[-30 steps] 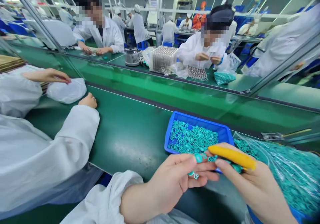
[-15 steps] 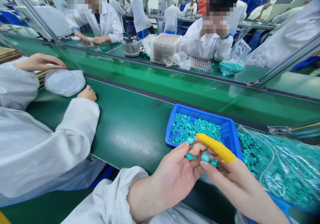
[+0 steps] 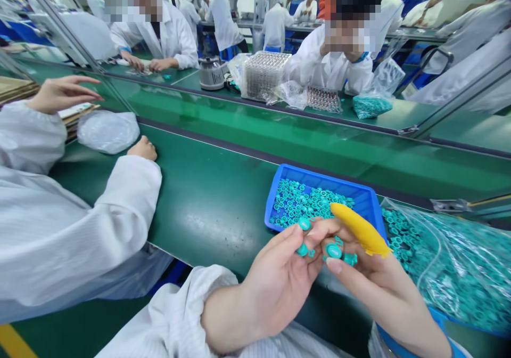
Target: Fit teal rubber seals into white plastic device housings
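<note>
Small teal plastic pieces, each with a round cap and loop-like parts, are in both hands. My left hand, palm up, has its fingers curled round a few of them; one teal piece sits at the thumb tip and another lies by the fingers. My right hand, a yellow finger cot on its index finger, pinches a teal piece at the thumb, with one more beside it. Just beyond the hands stands a blue tray holding many similar teal parts.
Right of the tray lies a big clear bag of teal parts. At left a co-worker's sleeve reaches over the green bench, near a translucent bag. A clear partition separates this bench from people opposite, with stacked trays.
My right hand has shifted slightly right, a little away from my left, with its teal pieces. At left, the co-worker's far hand has lifted off the translucent bag.
</note>
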Tool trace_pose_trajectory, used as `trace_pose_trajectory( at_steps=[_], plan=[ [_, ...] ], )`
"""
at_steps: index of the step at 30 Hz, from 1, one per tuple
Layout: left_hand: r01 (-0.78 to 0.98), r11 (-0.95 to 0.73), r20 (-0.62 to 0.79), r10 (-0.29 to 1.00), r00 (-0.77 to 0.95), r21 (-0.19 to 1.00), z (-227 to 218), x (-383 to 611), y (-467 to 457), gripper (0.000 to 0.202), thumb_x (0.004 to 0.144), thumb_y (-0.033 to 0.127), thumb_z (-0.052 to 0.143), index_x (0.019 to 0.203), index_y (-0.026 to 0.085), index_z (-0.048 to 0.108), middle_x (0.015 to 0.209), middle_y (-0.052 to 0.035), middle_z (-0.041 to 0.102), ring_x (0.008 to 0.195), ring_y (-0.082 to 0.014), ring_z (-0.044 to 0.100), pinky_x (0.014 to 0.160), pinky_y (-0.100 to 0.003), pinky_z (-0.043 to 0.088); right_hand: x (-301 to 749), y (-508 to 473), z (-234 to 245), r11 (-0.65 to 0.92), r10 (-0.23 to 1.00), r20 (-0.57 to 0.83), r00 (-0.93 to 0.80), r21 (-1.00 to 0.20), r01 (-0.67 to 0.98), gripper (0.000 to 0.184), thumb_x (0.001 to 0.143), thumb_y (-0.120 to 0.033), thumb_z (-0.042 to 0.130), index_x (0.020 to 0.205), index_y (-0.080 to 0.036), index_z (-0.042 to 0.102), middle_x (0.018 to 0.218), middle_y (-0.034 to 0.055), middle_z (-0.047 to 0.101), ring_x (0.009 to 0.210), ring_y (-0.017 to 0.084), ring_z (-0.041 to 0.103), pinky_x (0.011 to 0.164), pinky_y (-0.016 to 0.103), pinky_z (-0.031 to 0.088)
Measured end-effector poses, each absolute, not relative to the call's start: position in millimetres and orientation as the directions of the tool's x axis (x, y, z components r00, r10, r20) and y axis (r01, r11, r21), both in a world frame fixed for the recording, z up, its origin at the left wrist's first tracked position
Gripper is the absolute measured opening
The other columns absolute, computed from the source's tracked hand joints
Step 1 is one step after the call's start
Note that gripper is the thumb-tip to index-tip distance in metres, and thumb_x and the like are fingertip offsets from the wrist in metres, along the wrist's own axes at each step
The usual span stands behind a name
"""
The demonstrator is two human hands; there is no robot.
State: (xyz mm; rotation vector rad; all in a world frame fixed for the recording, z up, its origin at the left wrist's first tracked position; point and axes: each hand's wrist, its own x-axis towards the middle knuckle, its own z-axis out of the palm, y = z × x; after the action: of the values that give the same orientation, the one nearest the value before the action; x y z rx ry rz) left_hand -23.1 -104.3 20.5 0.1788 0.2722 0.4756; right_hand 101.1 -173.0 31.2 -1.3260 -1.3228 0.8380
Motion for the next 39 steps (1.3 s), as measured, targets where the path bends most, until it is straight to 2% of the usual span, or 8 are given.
trace_pose_trajectory(
  at_steps=[6,11,14,18,23,26,33,39],
  plan=[
    [-0.434,0.869,-0.229,0.484,0.844,0.239,20.3,-23.0,-104.9,0.024,0.093,0.025,0.044,0.076,0.013,0.056,0.082,-0.0028,0.051,0.084,-0.0127,0.051,0.083,-0.026,0.041,103.5,-175.5,29.8,0.18,0.971,0.216,0.104,-0.943,0.28,0.049,0.091,-0.013,0.045,0.13,-0.042,0.043,0.111,-0.001,0.059,0.108,0.014,0.057,0.085,0.023,0.054],
    [-0.435,0.863,-0.259,0.495,0.829,0.257,20.0,-23.3,-107.6,0.025,0.092,0.026,0.047,0.076,0.013,0.061,0.089,-0.005,0.056,0.089,-0.014,0.052,0.085,-0.027,0.041,103.6,-180.5,26.2,0.189,0.965,0.239,0.109,-0.919,0.347,0.05,0.09,-0.012,0.044,0.13,-0.042,0.041,0.113,-0.0001,0.058,0.115,0.016,0.053,0.097,0.032,0.05],
    [-0.435,0.864,-0.278,0.495,0.823,0.252,20.5,-23.2,-108.3,0.021,0.09,0.027,0.051,0.08,0.013,0.064,0.09,-0.005,0.058,0.09,-0.0142,0.053,0.085,-0.026,0.041,102.6,-181.9,25.4,0.196,0.962,0.255,0.096,-0.894,0.403,0.047,0.09,-0.011,0.043,0.128,-0.039,0.044,0.114,0.0016,0.057,0.114,0.018,0.053,0.098,0.036,0.049],
    [-0.432,0.866,-0.256,0.491,0.833,0.253,21.9,-23.0,-107.9,0.023,0.092,0.025,0.047,0.085,0.014,0.065,0.09,-0.0043,0.059,0.087,-0.0122,0.053,0.083,-0.024,0.041,102.6,-181.9,25.4,0.203,0.962,0.262,0.08,-0.878,0.434,0.044,0.089,-0.01,0.042,0.122,-0.037,0.048,0.11,0.0017,0.056,0.116,0.018,0.051,0.098,0.034,0.049],
    [-0.429,0.865,-0.255,0.49,0.833,0.262,22.5,-22.6,-107.5,0.026,0.094,0.024,0.042,0.09,0.013,0.066,0.093,-0.0052,0.06,0.088,-0.0122,0.053,0.083,-0.024,0.042,103.8,-182.4,22.6,0.2,0.961,0.265,0.083,-0.867,0.456,0.044,0.088,-0.009,0.043,0.122,-0.037,0.047,0.11,0.0008,0.056,0.119,0.017,0.049,0.107,0.036,0.04],
    [-0.426,0.868,-0.271,0.487,0.831,0.253,21.7,-22.2,-107.2,0.026,0.094,0.024,0.043,0.09,0.012,0.066,0.087,-0.0044,0.059,0.084,-0.0116,0.053,0.081,-0.024,0.043,103.9,-183.2,22.1,0.182,0.965,0.248,0.089,-0.872,0.455,0.043,0.089,-0.009,0.042,0.122,-0.037,0.048,0.112,0.0007,0.056,0.122,0.016,0.048,0.106,0.034,0.042],
    [-0.399,0.886,-0.331,0.459,0.824,0.235,19.2,-21.3,-106.2,0.025,0.093,0.024,0.045,0.094,0.011,0.067,0.093,-0.006,0.06,0.085,-0.012,0.055,0.08,-0.024,0.043,103.7,-184.6,22.0,0.182,0.966,0.243,0.083,-0.875,0.448,0.049,0.09,-0.011,0.042,0.131,-0.038,0.043,0.124,0.0007,0.056,0.126,0.019,0.045,0.108,0.04,0.04],
    [-0.385,0.895,-0.358,0.443,0.822,0.223,16.1,-22.1,-107.8,0.019,0.089,0.025,0.052,0.092,0.013,0.066,0.091,-0.0059,0.061,0.087,-0.014,0.056,0.081,-0.026,0.043,102.7,-185.3,23.5,0.169,0.969,0.233,0.086,-0.87,0.463,0.053,0.09,-0.011,0.042,0.135,-0.038,0.04,0.123,0.0019,0.058,0.126,0.022,0.046,0.106,0.044,0.042]
  ],
)
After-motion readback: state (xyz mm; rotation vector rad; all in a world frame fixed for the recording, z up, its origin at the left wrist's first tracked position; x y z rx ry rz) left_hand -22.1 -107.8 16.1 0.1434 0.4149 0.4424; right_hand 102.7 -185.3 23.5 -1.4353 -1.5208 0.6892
